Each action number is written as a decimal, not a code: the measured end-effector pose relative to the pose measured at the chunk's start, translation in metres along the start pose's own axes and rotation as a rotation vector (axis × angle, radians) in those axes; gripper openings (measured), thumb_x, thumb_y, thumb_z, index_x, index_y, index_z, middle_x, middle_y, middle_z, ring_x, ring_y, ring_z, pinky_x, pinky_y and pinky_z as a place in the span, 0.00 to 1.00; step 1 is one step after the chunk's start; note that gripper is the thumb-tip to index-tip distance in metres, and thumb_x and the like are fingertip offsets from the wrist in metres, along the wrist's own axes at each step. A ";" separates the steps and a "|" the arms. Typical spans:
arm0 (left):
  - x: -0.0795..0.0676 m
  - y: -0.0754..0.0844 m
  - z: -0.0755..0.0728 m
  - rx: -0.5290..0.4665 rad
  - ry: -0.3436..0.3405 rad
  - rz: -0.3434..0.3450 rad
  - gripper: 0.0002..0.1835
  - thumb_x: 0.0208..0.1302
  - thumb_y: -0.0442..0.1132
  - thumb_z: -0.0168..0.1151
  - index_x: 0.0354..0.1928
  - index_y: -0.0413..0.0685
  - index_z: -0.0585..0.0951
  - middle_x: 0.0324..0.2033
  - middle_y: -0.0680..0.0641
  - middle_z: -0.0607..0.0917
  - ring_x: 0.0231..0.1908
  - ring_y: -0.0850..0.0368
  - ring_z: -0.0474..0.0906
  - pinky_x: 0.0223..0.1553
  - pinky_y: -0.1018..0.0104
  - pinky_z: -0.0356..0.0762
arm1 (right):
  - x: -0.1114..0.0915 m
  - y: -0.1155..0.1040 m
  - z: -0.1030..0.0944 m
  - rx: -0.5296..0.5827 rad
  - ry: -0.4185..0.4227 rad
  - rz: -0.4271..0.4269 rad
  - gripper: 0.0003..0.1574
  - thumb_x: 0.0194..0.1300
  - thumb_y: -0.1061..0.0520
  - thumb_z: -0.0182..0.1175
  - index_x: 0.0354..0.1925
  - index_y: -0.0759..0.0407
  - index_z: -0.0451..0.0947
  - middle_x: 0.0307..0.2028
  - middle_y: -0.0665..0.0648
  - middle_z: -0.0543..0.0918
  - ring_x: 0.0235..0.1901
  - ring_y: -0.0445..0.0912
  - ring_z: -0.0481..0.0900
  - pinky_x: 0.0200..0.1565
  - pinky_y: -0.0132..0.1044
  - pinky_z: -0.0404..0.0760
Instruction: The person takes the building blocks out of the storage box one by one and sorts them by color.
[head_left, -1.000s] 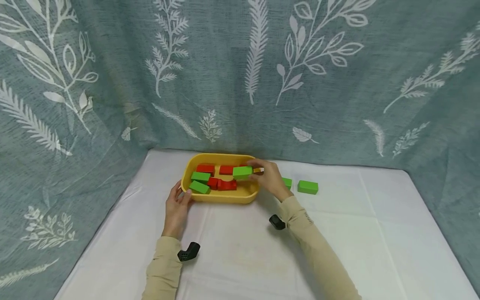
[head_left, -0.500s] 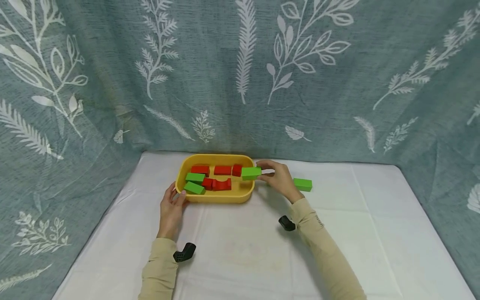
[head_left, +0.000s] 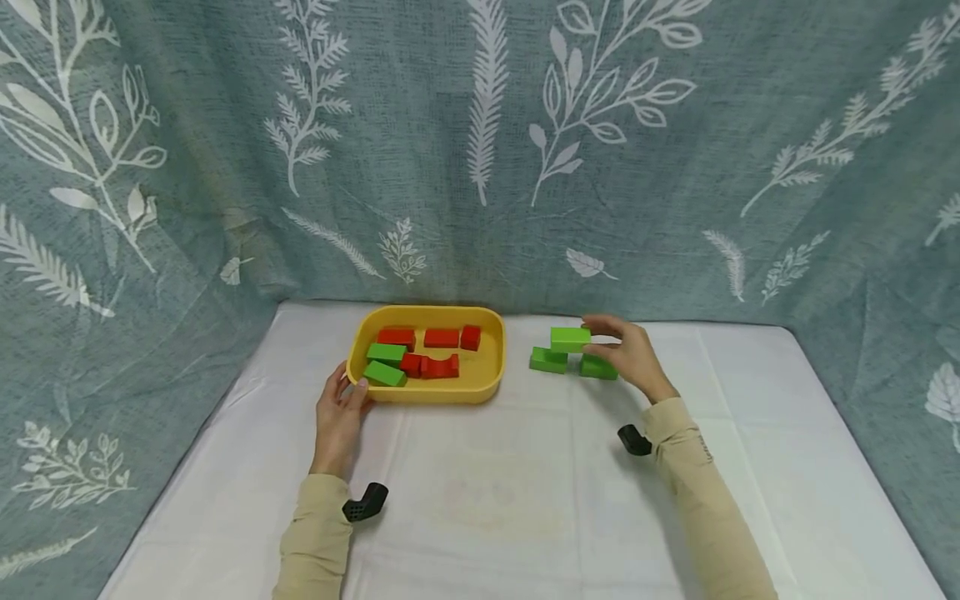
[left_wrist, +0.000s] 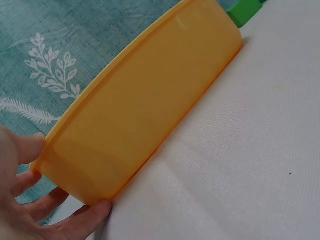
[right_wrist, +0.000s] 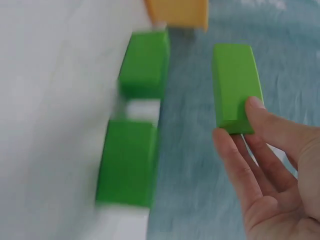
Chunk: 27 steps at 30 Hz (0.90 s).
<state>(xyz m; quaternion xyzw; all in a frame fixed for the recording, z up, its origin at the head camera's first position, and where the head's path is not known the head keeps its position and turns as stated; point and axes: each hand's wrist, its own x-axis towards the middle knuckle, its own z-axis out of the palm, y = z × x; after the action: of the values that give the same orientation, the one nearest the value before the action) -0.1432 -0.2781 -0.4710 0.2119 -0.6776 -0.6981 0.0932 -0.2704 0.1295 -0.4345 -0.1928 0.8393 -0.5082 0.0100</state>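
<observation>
My right hand pinches a green rectangular block by its right end, thumb on one side and fingertips on the other. The held block is raised above two more green blocks, a left one and a right one, which lie on the white cloth with a gap between them. My left hand grips the left end of a yellow tray. In the left wrist view, the thumb is at the rim of the tray and other fingertips reach its lower corner.
Inside the tray lie several red blocks, one with a curved cut-out, and two green blocks. A teal leaf-patterned curtain hangs right behind the white-covered table.
My right hand has carried the green block from over the tray's right end to the right, above the two green blocks on the cloth. My left hand stays at the tray.
</observation>
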 end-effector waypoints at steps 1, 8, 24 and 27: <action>0.000 0.000 0.000 0.006 0.000 0.000 0.33 0.76 0.36 0.50 0.77 0.50 0.51 0.72 0.40 0.59 0.64 0.48 0.66 0.56 0.69 0.78 | -0.003 0.005 -0.006 -0.015 -0.001 0.010 0.30 0.61 0.70 0.64 0.62 0.68 0.72 0.58 0.70 0.77 0.58 0.61 0.74 0.55 0.47 0.81; 0.001 -0.001 0.001 0.015 0.006 0.005 0.33 0.76 0.36 0.50 0.77 0.50 0.52 0.72 0.41 0.60 0.64 0.48 0.67 0.58 0.65 0.76 | -0.028 0.032 -0.043 -0.075 0.067 0.044 0.31 0.61 0.68 0.65 0.62 0.67 0.72 0.58 0.70 0.77 0.58 0.62 0.74 0.54 0.45 0.81; 0.001 0.000 0.003 -0.002 0.016 0.000 0.33 0.75 0.36 0.50 0.77 0.51 0.52 0.72 0.42 0.60 0.65 0.49 0.66 0.60 0.64 0.75 | -0.060 0.071 -0.083 -0.244 0.016 0.164 0.30 0.62 0.69 0.64 0.63 0.69 0.71 0.58 0.72 0.76 0.57 0.65 0.75 0.52 0.49 0.81; 0.001 -0.001 0.004 -0.001 0.012 0.003 0.33 0.75 0.36 0.50 0.77 0.51 0.52 0.72 0.42 0.60 0.65 0.49 0.65 0.59 0.64 0.75 | -0.062 0.076 -0.085 -0.258 -0.013 0.180 0.30 0.63 0.69 0.63 0.63 0.69 0.71 0.59 0.73 0.75 0.57 0.67 0.74 0.52 0.55 0.81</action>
<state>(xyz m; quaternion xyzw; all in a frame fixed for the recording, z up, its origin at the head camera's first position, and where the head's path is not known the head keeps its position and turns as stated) -0.1454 -0.2752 -0.4726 0.2150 -0.6770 -0.6969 0.0986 -0.2547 0.2534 -0.4692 -0.1197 0.9114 -0.3920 0.0359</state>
